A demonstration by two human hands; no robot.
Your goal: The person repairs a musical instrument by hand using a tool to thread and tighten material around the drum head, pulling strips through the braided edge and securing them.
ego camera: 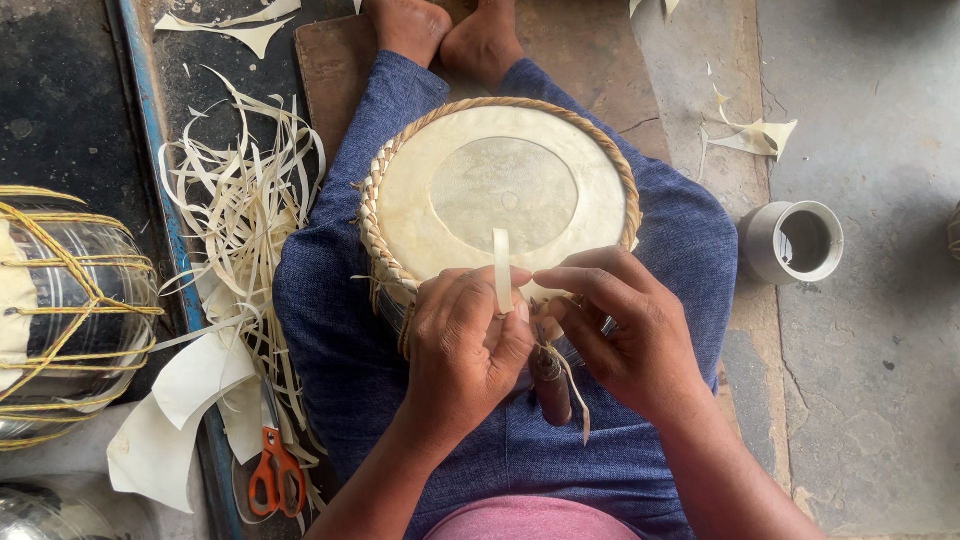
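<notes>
Both hands are working close under the camera, over the lap in blue cloth. Left hand (462,345) is pinching a thin pale strip (503,270) between thumb and fingers, the strip standing upright against the drum (500,190). Right hand (625,335) is closing its fingertips just beside the strip, touching the drum's near edge; whether it is gripping something I cannot tell. This drum is lying on the knees, its round skin face smooth and cream-coloured, a braided straw-like rim running around it. On the left, loose pale strips (245,200) are lying in a tangle, with orange-handled scissors (277,475) near them. On the right, a small grey cup (795,242) is standing on rough concrete.
</notes>
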